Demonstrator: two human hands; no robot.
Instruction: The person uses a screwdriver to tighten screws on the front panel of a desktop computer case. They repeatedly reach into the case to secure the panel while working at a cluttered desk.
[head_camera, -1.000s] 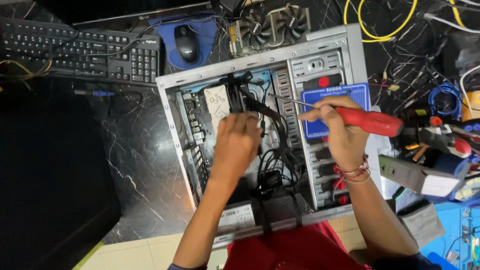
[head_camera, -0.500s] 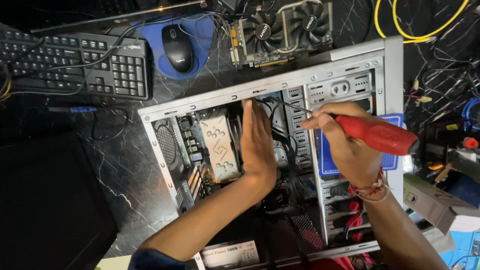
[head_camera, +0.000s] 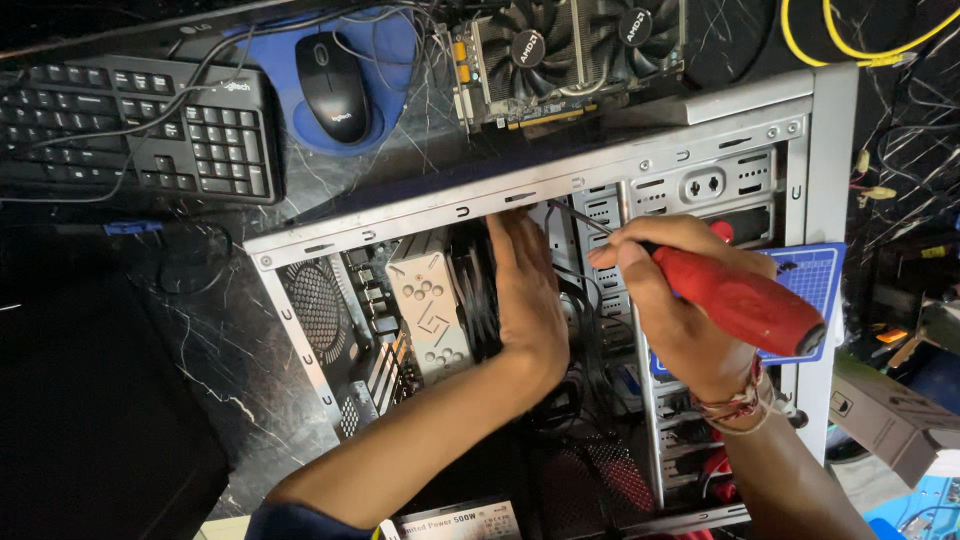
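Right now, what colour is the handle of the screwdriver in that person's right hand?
Red. The screwdriver handle, gripped by the right hand, shows best in the head view.

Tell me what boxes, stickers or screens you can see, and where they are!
Power supply sticker: bottom edge, inside the open case, white rectangle with dark print.
Cardboard box: right edge, brown with a pale end.
Fan stickers: top, on the graphics card, small dark rounds.
No screens.

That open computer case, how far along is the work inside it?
Done, by the look of it: the computer case lies open on its side, and a graphics card sits outside it on the table. In hand: the left hand reaches in beside the cooler, while the right hand points a red screwdriver inside. Left: the cooler and cables are still in the case.
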